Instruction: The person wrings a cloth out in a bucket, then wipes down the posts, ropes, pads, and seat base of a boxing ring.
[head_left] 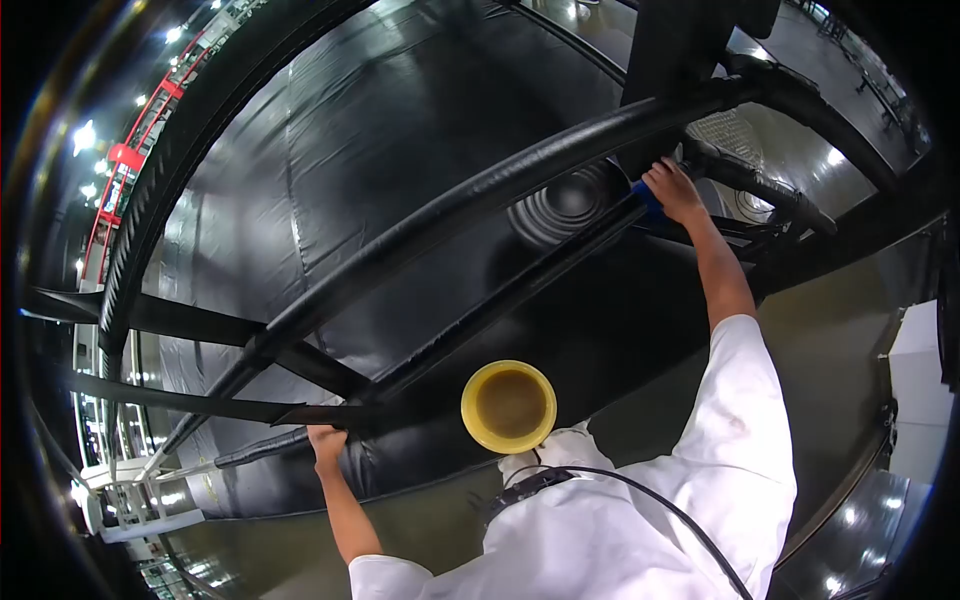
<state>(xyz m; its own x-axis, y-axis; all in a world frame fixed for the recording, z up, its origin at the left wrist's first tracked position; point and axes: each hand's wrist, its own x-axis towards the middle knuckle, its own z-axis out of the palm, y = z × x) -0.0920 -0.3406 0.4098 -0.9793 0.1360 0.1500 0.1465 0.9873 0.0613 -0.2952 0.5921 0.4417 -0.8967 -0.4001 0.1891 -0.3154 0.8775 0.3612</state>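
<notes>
My right hand [674, 190] is stretched far forward, its fingers bent over a small blue piece that looks like cloth [648, 197]. It presses this against the end of a lower black padded bar [520, 285], beside a dark upright post [675, 70]. Down on the left, my left hand [326, 445] is closed at a black strap [240, 405]; its fingertips are hidden behind the strap. A yellow bucket [478, 432] holding murky brownish liquid is right in front of my body, between my two arms.
A thick black padded bar [480, 185] crosses above the lower one. Behind them spreads a black, wrinkled sheet-like surface [370, 110] with a ringed round shape [570, 200]. Cables hang near the post. A red frame [125, 157] shows far left, white panels [918, 380] on the right.
</notes>
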